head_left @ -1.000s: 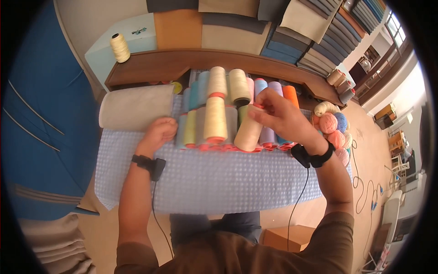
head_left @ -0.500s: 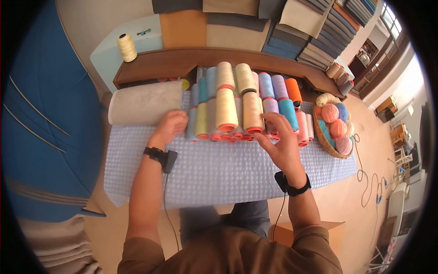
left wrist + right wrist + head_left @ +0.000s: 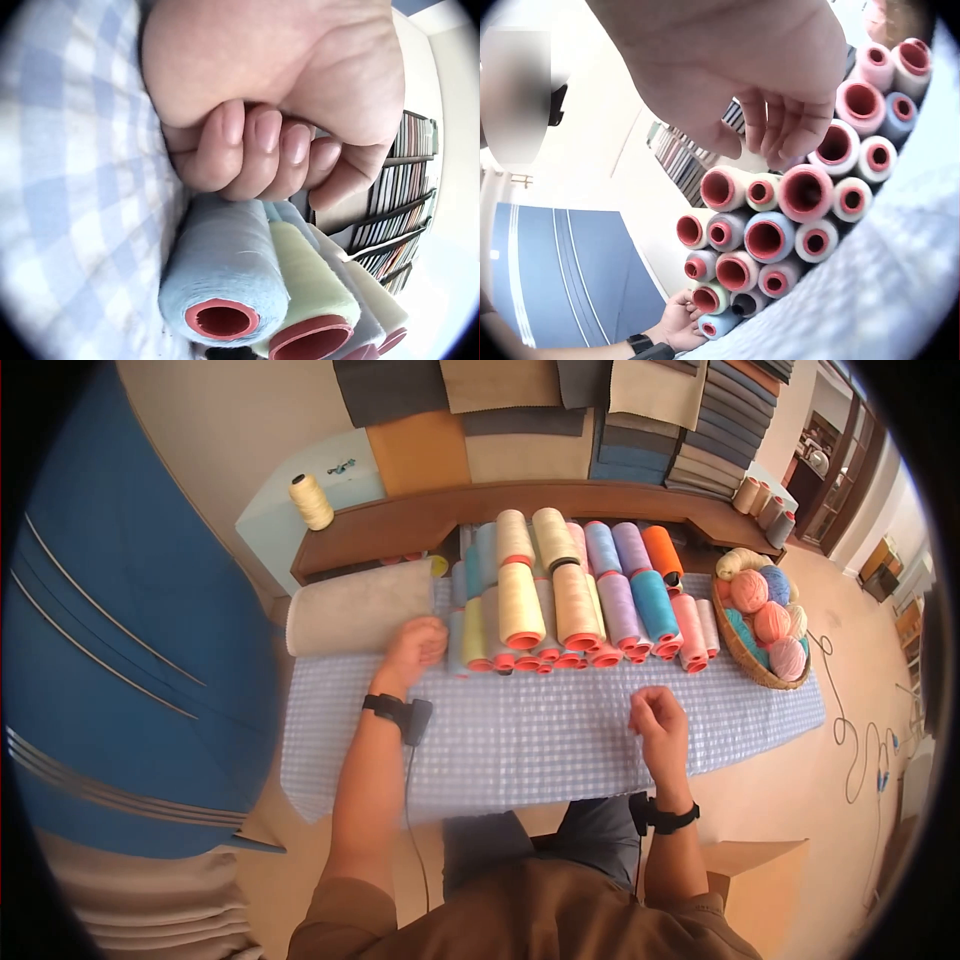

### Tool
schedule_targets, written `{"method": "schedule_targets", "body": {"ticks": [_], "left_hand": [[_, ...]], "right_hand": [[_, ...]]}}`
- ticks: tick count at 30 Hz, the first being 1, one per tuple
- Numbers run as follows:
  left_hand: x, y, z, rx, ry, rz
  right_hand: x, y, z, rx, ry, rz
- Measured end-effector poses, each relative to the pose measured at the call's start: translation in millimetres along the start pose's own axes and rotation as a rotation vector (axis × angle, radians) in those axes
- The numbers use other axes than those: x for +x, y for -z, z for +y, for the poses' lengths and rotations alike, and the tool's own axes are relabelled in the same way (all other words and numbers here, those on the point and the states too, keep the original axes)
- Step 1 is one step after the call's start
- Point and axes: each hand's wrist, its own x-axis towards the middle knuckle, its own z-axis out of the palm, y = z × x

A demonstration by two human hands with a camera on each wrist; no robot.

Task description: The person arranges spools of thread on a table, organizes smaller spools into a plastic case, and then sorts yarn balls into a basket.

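Note:
Cones of thread are piled on their sides in a stack, red core ends toward me. On top, a peach cone (image 3: 576, 605) lies beside a pale yellow cone (image 3: 520, 600). My left hand (image 3: 417, 645) rests on the cloth at the stack's left end, its fingers curled into the palm. Their backs are right against a light blue cone (image 3: 225, 262), with a pale green cone (image 3: 311, 277) beside it. My right hand (image 3: 662, 730) hangs in front of the stack, apart from it, fingers loosely bent and holding nothing.
A checked blue cloth (image 3: 520, 750) covers the table. Left of the stack lies a grey fabric roll (image 3: 360, 610); to the right sits a wicker basket (image 3: 745, 658) of yarn balls. Behind runs a brown wooden ledge (image 3: 400, 520), with another yellow cone (image 3: 312, 502) near its left end.
My right hand set the peach cone on the stack, let go and drew back toward me. My left hand stays at the stack's left end.

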Motion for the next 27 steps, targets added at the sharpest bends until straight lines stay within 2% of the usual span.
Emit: {"method": "schedule_targets", "body": {"ticks": [1, 4, 7, 11, 16, 27], "left_hand": [[0.5, -0.3, -0.2, -0.006, -0.007, 0.003], [-0.8, -6.3, 1.9, 0.021, -0.002, 0.048], [-2.2, -12.2, 1.6, 0.061, -0.018, 0.075], [-0.7, -20.8, -1.8, 0.123, -0.017, 0.195], [4.5, -25.5, -6.2, 0.222, -0.011, 0.296], [9.1, -39.6, -0.9, 0.235, 0.027, 0.361]], "right_hand": [[-1.8, 8.0, 3.8, 0.046, -0.078, -0.021], [-4.3, 20.7, 19.2, 0.085, -0.140, 0.030], [-6.1, 22.2, 22.3, 0.063, -0.077, 0.016], [-9.7, 23.2, 22.1, 0.025, -0.027, -0.002], [-9.8, 27.6, 31.3, 0.110, 0.034, 0.006], [-12.0, 30.9, 28.3, 0.056, 0.062, 0.019]]}}
